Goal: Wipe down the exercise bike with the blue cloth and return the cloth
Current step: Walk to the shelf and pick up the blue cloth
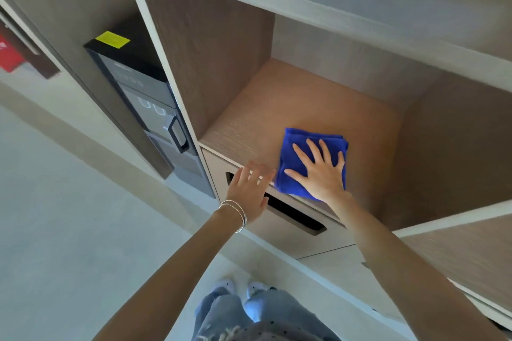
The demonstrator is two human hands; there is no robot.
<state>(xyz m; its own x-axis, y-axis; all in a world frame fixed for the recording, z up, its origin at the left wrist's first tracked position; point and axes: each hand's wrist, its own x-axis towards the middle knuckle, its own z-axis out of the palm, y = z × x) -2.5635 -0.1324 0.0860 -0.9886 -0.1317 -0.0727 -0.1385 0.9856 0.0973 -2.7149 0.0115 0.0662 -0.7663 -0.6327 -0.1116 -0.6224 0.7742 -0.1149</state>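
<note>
Soft, even light filled the scene, brightest on the pale floor [69, 230] at the near left. The cabinet recess [318, 97] darkened toward its far right wall. Wide-angle distortion slanted the edges; the left hand [249, 188] was slightly blurred.

The cloth [300, 151] is a deep, saturated blue, plain and without print. The shelf floor [304, 102] under it is warm tan-brown with fine wood grain, and the compartment's side wall [210, 50] is a darker grey-brown with the same grain. The cabinet frame [277, 0] is off-white. The drawer front [277, 235] below is pale beige and its handle slot [293, 214] is black. The tall appliance [146, 97] in the next bay is black with grey panels and carries a bright yellow label [112, 39] (its print is too blurred to read). A red object [9, 57] shows at the far left. The floor [55, 216] is pale grey. The bangles [235, 212] are silver, the jeans [277, 310] faded grey-blue, the shoes [223, 285] whitish.
</note>
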